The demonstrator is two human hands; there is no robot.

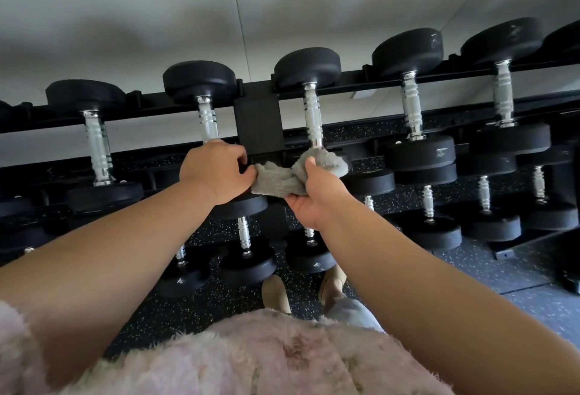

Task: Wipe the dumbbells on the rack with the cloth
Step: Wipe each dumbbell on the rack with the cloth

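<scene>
A black rack (257, 126) carries rows of black dumbbells with chrome handles. My right hand (317, 198) grips a fluffy grey cloth (282, 179) and presses its upper part over the near head of the middle top-row dumbbell (309, 69). My left hand (216, 170) is closed over the near head of the neighbouring dumbbell (199, 80) to the left; its fingertips touch the cloth's left end. Both near heads are hidden by hand and cloth.
More dumbbells sit on the top row at left (84, 94) and right (408, 49), with further ones on lower rows (246, 264). The rack stands against a pale wall on speckled black rubber flooring (518, 272). My feet (276, 292) are below, close to the rack.
</scene>
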